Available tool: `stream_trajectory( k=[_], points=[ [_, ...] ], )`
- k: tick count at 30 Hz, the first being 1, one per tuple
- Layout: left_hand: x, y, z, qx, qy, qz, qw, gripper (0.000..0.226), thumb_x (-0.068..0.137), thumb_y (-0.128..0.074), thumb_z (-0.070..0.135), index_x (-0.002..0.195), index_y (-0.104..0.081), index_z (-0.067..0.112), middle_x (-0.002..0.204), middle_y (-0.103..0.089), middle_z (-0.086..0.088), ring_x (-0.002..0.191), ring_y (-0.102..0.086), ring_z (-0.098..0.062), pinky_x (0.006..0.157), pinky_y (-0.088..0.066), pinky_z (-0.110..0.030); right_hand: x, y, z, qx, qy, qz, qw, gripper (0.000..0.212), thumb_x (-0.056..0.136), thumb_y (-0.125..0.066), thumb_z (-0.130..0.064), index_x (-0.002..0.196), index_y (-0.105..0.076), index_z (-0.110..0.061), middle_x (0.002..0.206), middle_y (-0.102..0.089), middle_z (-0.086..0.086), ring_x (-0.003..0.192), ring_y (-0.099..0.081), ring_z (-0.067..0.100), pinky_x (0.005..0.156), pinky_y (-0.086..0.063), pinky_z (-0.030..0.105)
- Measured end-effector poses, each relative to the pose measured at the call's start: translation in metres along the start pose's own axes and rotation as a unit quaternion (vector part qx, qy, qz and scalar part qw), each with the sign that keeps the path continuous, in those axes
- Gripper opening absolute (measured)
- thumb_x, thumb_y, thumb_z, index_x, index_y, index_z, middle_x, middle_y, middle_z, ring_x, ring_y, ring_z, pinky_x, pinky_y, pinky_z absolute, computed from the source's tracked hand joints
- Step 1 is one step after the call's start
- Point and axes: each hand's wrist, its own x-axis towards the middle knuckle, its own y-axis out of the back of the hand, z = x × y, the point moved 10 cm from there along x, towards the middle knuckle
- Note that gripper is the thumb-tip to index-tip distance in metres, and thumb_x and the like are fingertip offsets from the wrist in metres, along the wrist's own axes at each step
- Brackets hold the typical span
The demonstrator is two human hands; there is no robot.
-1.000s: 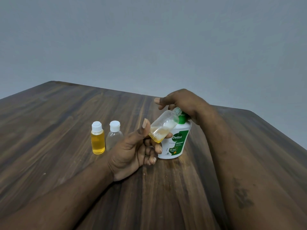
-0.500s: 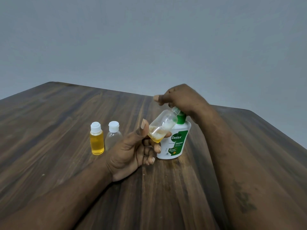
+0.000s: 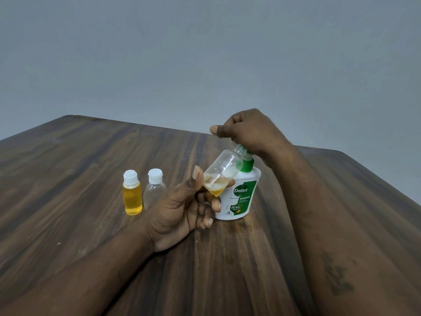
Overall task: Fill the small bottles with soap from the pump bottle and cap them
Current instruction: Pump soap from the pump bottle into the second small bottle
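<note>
Dark wood-grain table [image 3: 91, 224], grey wall [image 3: 205, 53] behind. Uncapped small bottle [image 3: 222, 172] tilted above the tabletop, neck up against the pump head, a little amber soap pooled in its low end, pinched between thumb and fingertips of left hand [image 3: 180, 210]. Just behind, white-and-green pump bottle [image 3: 241, 199] upright, right hand [image 3: 248, 131] curled over its top. Left of those, side by side, upright and capped: full yellow bottle [image 3: 132, 197], clear bottle [image 3: 153, 192].

Pump bottle [image 3: 242, 201]: glossy white plastic, green collar. At its neck, small bottle [image 3: 225, 165]: clear plastic. Left of pump bottle, filled bottle [image 3: 132, 198], empty bottle [image 3: 154, 193]: clear plastic, white matt caps. Beneath, table [image 3: 68, 201]: dark wood grain, slight sheen.
</note>
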Motion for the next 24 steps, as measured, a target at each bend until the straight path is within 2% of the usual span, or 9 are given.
stream_trajectory(
  k=[2, 4, 8, 11, 13, 15, 18, 20, 24],
  points=[
    [-0.001, 0.001, -0.001, -0.003, 0.003, -0.005, 1.0, 0.102, 0.086, -0.064, 0.064, 0.141, -0.035, -0.018, 0.086, -0.055, -0.012, 0.067, -0.058, -0.015, 0.058, -0.051, -0.03, -0.001, -0.015, 0.011, -0.007, -0.044, -0.062, 0.997, 0.037, 0.082, -0.085, -0.043, 0.078, -0.072, -0.008, 0.072, -0.06, -0.004, 0.066, -0.054, 0.015, 0.066, -0.042, 0.028],
    [-0.002, 0.0, -0.002, -0.01, 0.006, -0.012, 1.0, 0.103, 0.087, -0.064, 0.062, 0.141, -0.03, -0.019, 0.088, -0.054, -0.012, 0.068, -0.06, -0.015, 0.06, -0.052, -0.03, -0.004, -0.023, 0.02, 0.008, -0.075, -0.098, 0.992, 0.03, 0.081, -0.086, -0.04, 0.078, -0.074, -0.013, 0.069, -0.059, -0.005, 0.059, -0.053, 0.012, 0.06, -0.04, 0.027],
    [0.002, 0.004, -0.006, -0.036, 0.02, -0.001, 0.999, 0.088, 0.097, -0.049, 0.058, 0.138, -0.031, -0.019, 0.087, -0.052, -0.013, 0.067, -0.058, -0.017, 0.059, -0.051, -0.031, -0.003, -0.017, 0.015, 0.019, -0.057, -0.084, 0.995, 0.032, 0.083, -0.084, -0.041, 0.077, -0.071, -0.012, 0.071, -0.058, -0.005, 0.061, -0.05, 0.01, 0.061, -0.038, 0.026],
    [0.004, 0.009, -0.012, -0.053, 0.032, 0.008, 0.998, 0.081, 0.102, -0.045, 0.053, 0.145, -0.028, -0.014, 0.094, -0.056, -0.012, 0.073, -0.062, -0.018, 0.062, -0.054, -0.033, 0.002, -0.002, 0.006, 0.027, -0.012, -0.02, 0.999, 0.051, 0.082, -0.085, -0.045, 0.084, -0.067, 0.003, 0.076, -0.058, 0.005, 0.069, -0.052, 0.015, 0.068, -0.044, 0.032],
    [0.006, 0.012, -0.017, -0.066, 0.05, 0.012, 0.997, 0.081, 0.102, -0.045, 0.052, 0.143, -0.028, -0.016, 0.094, -0.055, -0.014, 0.073, -0.061, -0.02, 0.062, -0.053, -0.034, 0.003, 0.004, 0.002, 0.027, 0.012, 0.01, 1.0, 0.058, 0.081, -0.085, -0.045, 0.09, -0.066, 0.009, 0.076, -0.061, 0.004, 0.072, -0.055, 0.016, 0.07, -0.049, 0.035],
    [0.007, 0.012, -0.017, -0.07, 0.056, 0.008, 0.996, 0.081, 0.102, -0.044, 0.052, 0.14, -0.029, -0.019, 0.092, -0.053, -0.016, 0.072, -0.058, -0.022, 0.061, -0.051, -0.035, 0.003, 0.0, 0.001, 0.025, 0.013, -0.001, 1.0, 0.052, 0.081, -0.086, -0.043, 0.086, -0.068, 0.005, 0.071, -0.061, -0.002, 0.069, -0.055, 0.013, 0.071, -0.049, 0.035],
    [0.007, 0.018, -0.019, -0.085, 0.064, 0.017, 0.994, 0.074, 0.108, -0.035, 0.048, 0.139, -0.029, -0.019, 0.092, -0.051, -0.017, 0.072, -0.057, -0.023, 0.062, -0.051, -0.035, 0.001, -0.019, 0.015, 0.028, -0.042, -0.077, 0.996, 0.035, 0.081, -0.087, -0.038, 0.069, -0.067, -0.011, 0.067, -0.059, -0.007, 0.062, -0.052, 0.012, 0.066, -0.043, 0.031],
    [0.006, 0.023, -0.022, -0.097, 0.069, 0.032, 0.992, 0.071, 0.11, -0.031, 0.046, 0.14, -0.028, -0.018, 0.093, -0.052, -0.017, 0.073, -0.058, -0.022, 0.063, -0.052, -0.035, -0.001, -0.025, 0.023, 0.038, -0.065, -0.103, 0.992, 0.035, 0.08, -0.088, -0.036, 0.064, -0.065, -0.015, 0.063, -0.058, -0.007, 0.057, -0.05, 0.012, 0.062, -0.039, 0.029],
    [0.006, 0.02, -0.02, -0.087, 0.058, 0.023, 0.994, 0.073, 0.108, -0.036, 0.047, 0.139, -0.031, -0.018, 0.093, -0.054, -0.017, 0.073, -0.06, -0.022, 0.062, -0.053, -0.034, -0.001, -0.014, 0.016, 0.05, -0.049, -0.073, 0.995, 0.035, 0.081, -0.086, -0.038, 0.08, -0.071, -0.007, 0.067, -0.059, -0.007, 0.061, -0.051, 0.009, 0.061, -0.039, 0.027]
  ],
)
